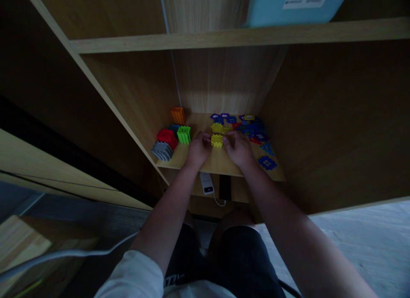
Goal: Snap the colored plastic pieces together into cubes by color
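A small stack of yellow toothed plastic building tiles [217, 141] lies between my two hands on the wooden shelf. My left hand [200, 148] has its fingertips curled against the left edge of this stack. At its right edge, my right hand [238, 149] presses with the thumb, the fingers bent above. More yellow tiles [217, 127] lie just behind, partly hidden by the fingers. To the right spreads a loose pile of blue tiles [253, 128] with some red among them. A single blue tile [267, 162] rests nearer the front edge.
At the left stand sorted stacks: orange [178, 115], green [184, 135], red [168, 138] and grey [162, 150]. A white power bank [206, 183] with a cable and a black object [224, 187] sit below. An upper shelf [224, 38] bears a light-blue box [288, 12].
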The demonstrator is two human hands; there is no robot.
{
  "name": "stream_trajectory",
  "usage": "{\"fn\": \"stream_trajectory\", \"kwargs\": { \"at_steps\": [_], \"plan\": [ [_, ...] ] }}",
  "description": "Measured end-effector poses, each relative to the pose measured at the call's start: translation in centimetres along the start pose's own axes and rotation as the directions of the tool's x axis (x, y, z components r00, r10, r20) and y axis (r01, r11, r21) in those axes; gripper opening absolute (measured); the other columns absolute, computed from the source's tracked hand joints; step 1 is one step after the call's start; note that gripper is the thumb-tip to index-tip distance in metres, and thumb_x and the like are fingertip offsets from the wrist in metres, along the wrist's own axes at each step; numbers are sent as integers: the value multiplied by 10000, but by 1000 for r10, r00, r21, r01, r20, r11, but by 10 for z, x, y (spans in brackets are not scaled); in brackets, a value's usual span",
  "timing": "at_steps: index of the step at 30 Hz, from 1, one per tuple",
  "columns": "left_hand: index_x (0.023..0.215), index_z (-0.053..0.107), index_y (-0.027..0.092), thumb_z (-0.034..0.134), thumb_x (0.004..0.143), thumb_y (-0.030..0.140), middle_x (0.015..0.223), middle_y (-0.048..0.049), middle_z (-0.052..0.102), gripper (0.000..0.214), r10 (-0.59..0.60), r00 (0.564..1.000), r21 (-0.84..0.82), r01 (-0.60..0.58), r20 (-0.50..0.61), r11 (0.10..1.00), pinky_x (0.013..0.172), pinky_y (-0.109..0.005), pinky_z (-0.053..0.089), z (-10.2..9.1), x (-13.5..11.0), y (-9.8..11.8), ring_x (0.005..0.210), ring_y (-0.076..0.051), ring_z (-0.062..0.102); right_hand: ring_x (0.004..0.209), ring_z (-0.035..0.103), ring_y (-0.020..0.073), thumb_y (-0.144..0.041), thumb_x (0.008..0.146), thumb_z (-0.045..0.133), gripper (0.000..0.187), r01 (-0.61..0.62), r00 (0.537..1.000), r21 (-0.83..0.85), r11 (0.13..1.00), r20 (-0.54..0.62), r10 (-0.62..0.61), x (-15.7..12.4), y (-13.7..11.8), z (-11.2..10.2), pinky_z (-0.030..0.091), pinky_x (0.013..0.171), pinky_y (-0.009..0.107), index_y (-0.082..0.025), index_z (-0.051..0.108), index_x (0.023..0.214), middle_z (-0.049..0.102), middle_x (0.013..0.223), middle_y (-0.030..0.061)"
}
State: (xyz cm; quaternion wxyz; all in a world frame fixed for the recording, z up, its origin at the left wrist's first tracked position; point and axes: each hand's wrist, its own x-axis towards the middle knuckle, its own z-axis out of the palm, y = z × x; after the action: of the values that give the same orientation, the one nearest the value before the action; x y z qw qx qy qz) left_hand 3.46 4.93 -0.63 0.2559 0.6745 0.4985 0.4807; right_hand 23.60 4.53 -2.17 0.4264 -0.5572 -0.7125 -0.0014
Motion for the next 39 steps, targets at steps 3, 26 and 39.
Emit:
{"fn": "stream_trajectory", "kwargs": {
  "at_steps": [3,26,39],
  "plan": [
    [1095,659,209,679,853,0,988,-50,781,321,1,1000,17,0,-8,1000,858,-348,584,0,0,0,920,-210,754,1184,691,376,-394,1101,485,405,-103,995,-184,977,-17,102,-3,-5,1,496,1109,534,-114,720,1275,769,1245,236],
    [1101,655,210,658,902,14,1025,-58,806,279,-53,998,59,54,-24,997,883,-337,593,-3,-2,8,952,-203,774,1205,663,383,-329,1052,541,355,-305,938,-473,827,2,347,-10,-31,-15,520,973,474,-116,762,1232,737,1271,241],
    [1082,657,223,658,892,30,1024,-57,795,271,-16,997,33,19,-76,999,888,-356,601,-2,0,0,947,-214,757,1224,625,440,-334,1058,573,282,-316,948,-326,891,-64,313,-13,-14,-7,493,1011,634,-160,750,1192,711,1222,257]
  ]
}}
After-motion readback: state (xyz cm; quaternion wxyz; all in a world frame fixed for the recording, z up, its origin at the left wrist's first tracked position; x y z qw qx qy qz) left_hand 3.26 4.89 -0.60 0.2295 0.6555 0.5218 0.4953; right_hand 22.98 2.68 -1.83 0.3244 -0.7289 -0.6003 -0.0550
